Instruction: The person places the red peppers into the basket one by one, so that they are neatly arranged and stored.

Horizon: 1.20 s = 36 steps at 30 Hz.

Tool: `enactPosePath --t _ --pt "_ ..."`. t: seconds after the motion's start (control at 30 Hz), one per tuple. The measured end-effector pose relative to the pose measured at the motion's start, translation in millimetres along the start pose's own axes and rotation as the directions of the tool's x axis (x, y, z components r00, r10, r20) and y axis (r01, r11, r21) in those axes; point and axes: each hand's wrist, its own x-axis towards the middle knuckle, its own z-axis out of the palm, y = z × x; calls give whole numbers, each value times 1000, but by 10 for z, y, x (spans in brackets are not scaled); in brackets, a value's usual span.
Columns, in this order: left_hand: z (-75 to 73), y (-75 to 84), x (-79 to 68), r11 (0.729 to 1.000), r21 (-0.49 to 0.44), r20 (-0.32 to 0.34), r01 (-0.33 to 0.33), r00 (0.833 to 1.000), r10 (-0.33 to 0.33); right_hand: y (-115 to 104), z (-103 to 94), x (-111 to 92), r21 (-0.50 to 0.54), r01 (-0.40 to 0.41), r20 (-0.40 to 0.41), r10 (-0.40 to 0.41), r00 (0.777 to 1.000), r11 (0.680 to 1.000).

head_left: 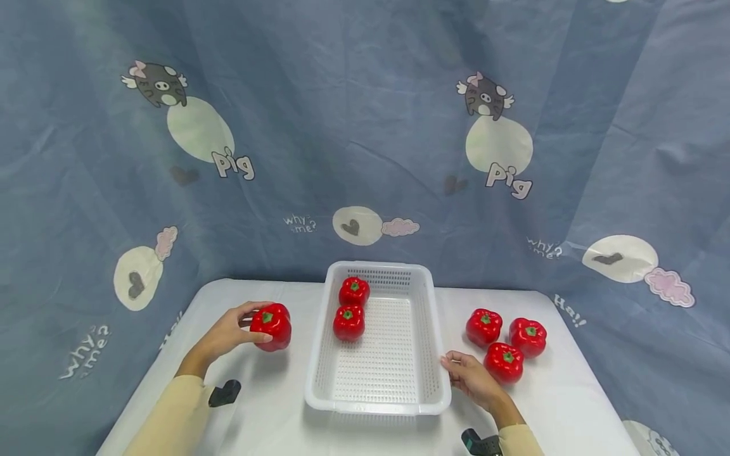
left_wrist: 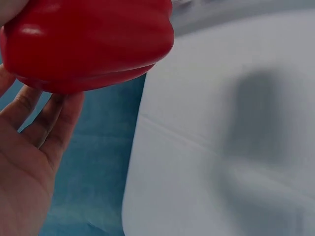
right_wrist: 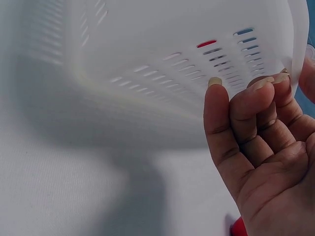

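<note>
My left hand (head_left: pixel 230 329) grips a glossy red bell pepper (head_left: pixel 272 327) with a green stem and holds it above the table, left of a white plastic basket (head_left: pixel 376 408). In the left wrist view the pepper (left_wrist: pixel 93 44) fills the upper left, its underside against the fingertips. My right hand (head_left: pixel 470 379) holds the basket's right side; the right wrist view shows curled fingers (right_wrist: pixel 251 105) under the rim, by the slotted wall (right_wrist: pixel 162 34). Inside the basket, along its left side, sit two red bell peppers, one (head_left: pixel 354 292) behind the other (head_left: pixel 348 323).
Three more red bell peppers, a left one (head_left: pixel 484 327), a right one (head_left: pixel 527 337) and a front one (head_left: pixel 504 363), cluster right of the basket, close to my right hand. Behind the white-covered table (head_left: pixel 262 418) hangs a blue printed cloth (head_left: pixel 365 126).
</note>
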Motion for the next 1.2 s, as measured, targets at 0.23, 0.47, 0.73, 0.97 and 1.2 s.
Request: enactPosePath --t 0.23,0.47,0.73,0.97,1.2 --pt "-5 150 -5 998 -33 9 -52 999 52 -9 6 -5 -8 -4 -12 4 1000 1000" --pt "9 302 -22 998 -18 18 -61 998 61 -10 11 -5 -8 -7 -17 6 1000 1000" --pt "43 445 -14 990 -28 66 -139 988 141 -10 9 -6 -8 3 -13 -3 1000 1000" --pt "146 548 8 985 -15 77 -169 982 170 0 10 -2 7 9 -8 -9 1000 1000" --pt "296 607 27 982 33 97 -186 978 182 22 7 1 8 10 -12 -10 1000 1000"
